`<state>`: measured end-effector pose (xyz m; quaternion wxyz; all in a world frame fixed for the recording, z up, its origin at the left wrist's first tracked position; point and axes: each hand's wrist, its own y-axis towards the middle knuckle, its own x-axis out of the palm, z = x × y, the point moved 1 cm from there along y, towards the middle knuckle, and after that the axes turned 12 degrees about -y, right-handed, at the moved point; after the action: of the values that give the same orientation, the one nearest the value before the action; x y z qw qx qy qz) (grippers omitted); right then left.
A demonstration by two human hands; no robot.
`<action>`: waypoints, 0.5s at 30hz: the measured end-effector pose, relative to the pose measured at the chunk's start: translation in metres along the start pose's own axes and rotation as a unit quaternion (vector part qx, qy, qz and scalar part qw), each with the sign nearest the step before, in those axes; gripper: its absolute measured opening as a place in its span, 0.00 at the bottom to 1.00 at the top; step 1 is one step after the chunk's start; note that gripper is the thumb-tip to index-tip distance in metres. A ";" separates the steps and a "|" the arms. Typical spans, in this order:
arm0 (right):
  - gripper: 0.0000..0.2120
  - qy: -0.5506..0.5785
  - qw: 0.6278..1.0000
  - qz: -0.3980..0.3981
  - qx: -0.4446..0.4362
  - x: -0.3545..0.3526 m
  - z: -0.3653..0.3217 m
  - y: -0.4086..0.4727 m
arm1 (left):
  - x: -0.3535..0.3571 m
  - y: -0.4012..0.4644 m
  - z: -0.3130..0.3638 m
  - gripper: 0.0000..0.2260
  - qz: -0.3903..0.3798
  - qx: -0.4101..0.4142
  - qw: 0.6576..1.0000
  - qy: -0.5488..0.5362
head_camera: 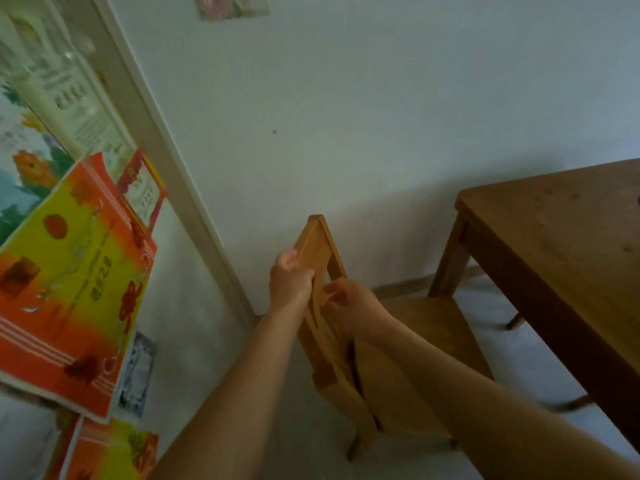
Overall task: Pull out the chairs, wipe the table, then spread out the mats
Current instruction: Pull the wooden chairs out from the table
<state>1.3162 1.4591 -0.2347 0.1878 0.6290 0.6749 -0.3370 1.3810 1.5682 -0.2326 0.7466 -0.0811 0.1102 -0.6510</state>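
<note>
Both hands grip the backrest of the light wooden slatted chair [320,258]: left hand [289,280] curled over its top rail, right hand [349,304] around a slat, beside the brown wooden table [554,237]

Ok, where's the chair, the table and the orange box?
chair [320,245], head view, top of its backrest
table [568,230], head view, bare top
orange box [69,271], head view, printed front

Left: stacked orange-and-yellow cardboard boxes [69,271] crowding the white door frame [180,188].
Right: brown wooden table [561,258] blocking.
Between: pale floor strip [304,445], light wooden chair [346,341] standing in it.
</note>
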 end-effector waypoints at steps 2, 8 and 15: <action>0.06 -0.018 0.999 -0.037 -0.015 0.009 -0.008 0.011 | -0.004 0.018 -0.006 0.26 -0.005 -0.011 1.000 0.026; 0.13 -0.021 0.993 -0.119 0.017 0.040 -0.016 0.044 | -0.004 0.064 -0.020 0.31 -0.057 -0.157 0.983 0.076; 0.48 -0.169 0.962 -0.190 0.099 0.073 -0.014 0.044 | -0.013 0.089 -0.039 0.28 -0.131 -0.297 0.944 0.054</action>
<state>1.3514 1.5202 -0.2841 0.1685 0.4384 0.7040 -0.5327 1.4542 1.5939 -0.2933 0.5900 -0.2772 0.3275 -0.6840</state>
